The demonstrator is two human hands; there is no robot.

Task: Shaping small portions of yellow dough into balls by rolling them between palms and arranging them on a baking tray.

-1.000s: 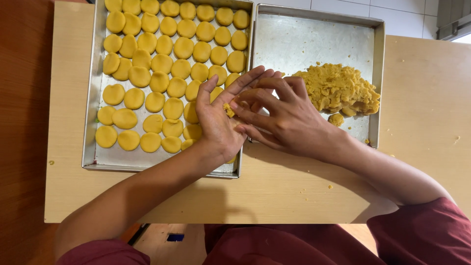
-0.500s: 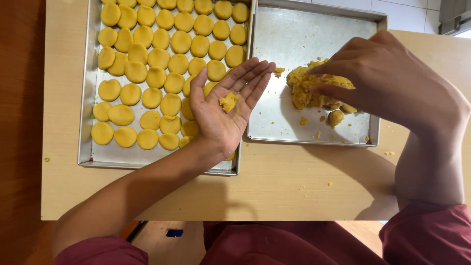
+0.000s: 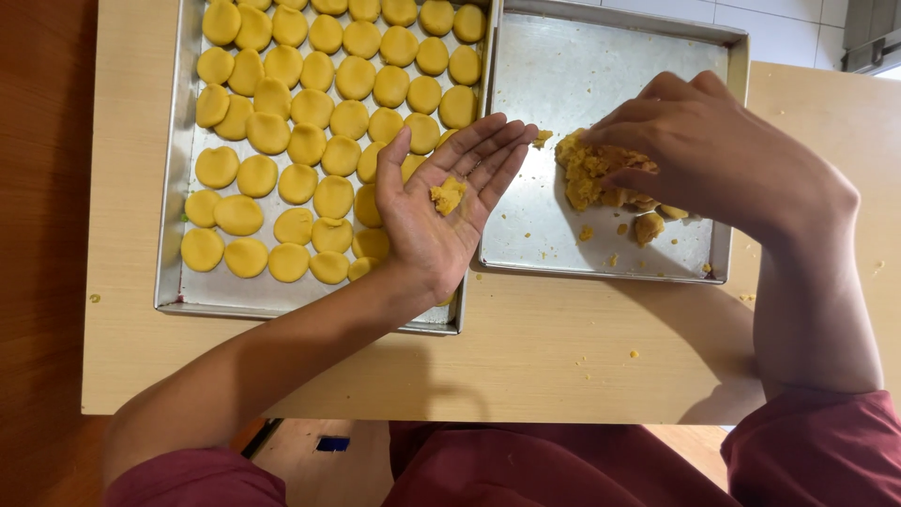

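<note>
We find our left hand (image 3: 441, 211) flat, palm up, dough bit (image 3: 448, 195) at centre; at three o'clock, our right hand (image 3: 699, 155) clutches the dough heap (image 3: 587, 169).

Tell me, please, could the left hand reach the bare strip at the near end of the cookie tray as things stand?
Probably yes: the left hand lies open, palm up, over that tray, with only a dough crumb on it and nothing blocking the way.

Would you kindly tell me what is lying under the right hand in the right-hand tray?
Under the right hand lies a crumbly yellow dough pile on the right metal tray, with loose dough lumps beside it. The fingertips and the pile's far part are covered.
</note>
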